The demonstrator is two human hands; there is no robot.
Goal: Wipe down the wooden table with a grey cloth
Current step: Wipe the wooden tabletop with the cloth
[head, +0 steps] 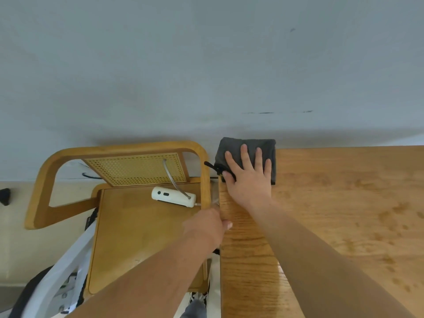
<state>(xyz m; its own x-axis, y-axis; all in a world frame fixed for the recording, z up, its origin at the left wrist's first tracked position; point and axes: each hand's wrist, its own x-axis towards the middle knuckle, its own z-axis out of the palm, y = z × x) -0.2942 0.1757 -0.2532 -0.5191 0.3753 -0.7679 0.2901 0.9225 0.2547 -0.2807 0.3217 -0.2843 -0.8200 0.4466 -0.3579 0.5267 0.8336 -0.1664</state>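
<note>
Nearest, the left hand (206, 226) gripped the tabletop (344, 180) edge; the right hand (249, 177), fingers (244, 154) spread flat, pressed the cloth (234, 145) on the far corner; blotches (390, 214) beyond suggested most wiping remained

Single head view; looks steeply down, close over table (344, 203) corner

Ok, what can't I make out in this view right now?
Head view:
Left hand: fingers hidden behind it; grip on table edge unclear.
Grey cloth: middle covered by right hand.
Table's right and near ends: cut off by frame.
Black item beside cloth: too small to identify.
</note>
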